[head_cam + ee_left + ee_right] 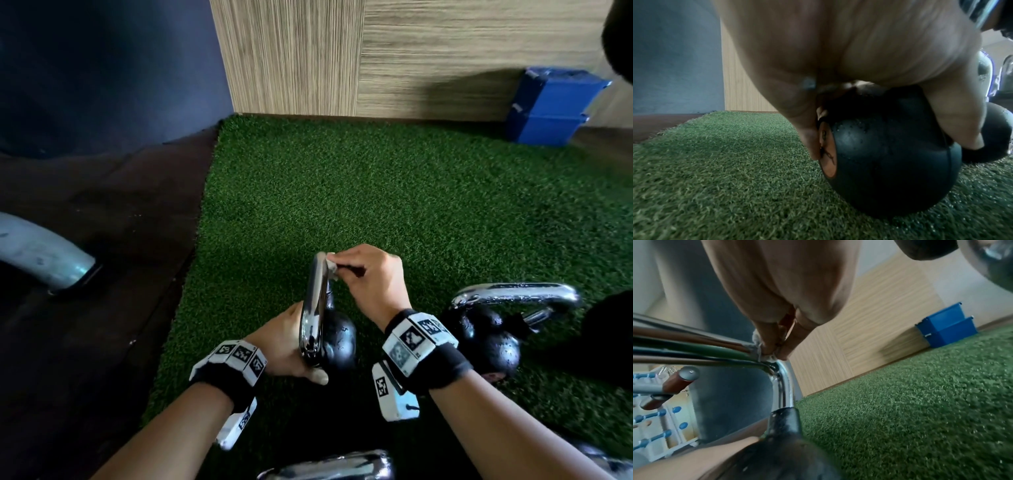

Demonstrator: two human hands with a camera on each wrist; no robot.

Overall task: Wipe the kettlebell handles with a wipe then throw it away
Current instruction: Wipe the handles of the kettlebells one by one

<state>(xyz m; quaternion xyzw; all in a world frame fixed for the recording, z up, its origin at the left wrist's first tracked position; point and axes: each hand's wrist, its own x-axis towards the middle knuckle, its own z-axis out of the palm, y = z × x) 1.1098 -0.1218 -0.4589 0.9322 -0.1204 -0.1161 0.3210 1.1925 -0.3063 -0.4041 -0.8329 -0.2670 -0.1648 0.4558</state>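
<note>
A black kettlebell (337,341) (888,155) with a chrome handle (313,308) (784,382) stands on green turf (411,205). My left hand (291,346) (838,56) grips the ball and the near base of the handle, thumb and fingers curled round it. My right hand (370,277) (777,347) pinches a small white wipe (331,265) (766,357) against the far top corner of the handle. A second kettlebell (489,342) with a wet chrome handle (517,296) stands just to the right.
Another chrome handle (335,467) shows at the bottom edge. Two stacked blue bins (551,109) (947,327) sit by the wood-panel wall at the far right. A grey metal tube (41,257) lies on dark flooring to the left. Open turf stretches ahead.
</note>
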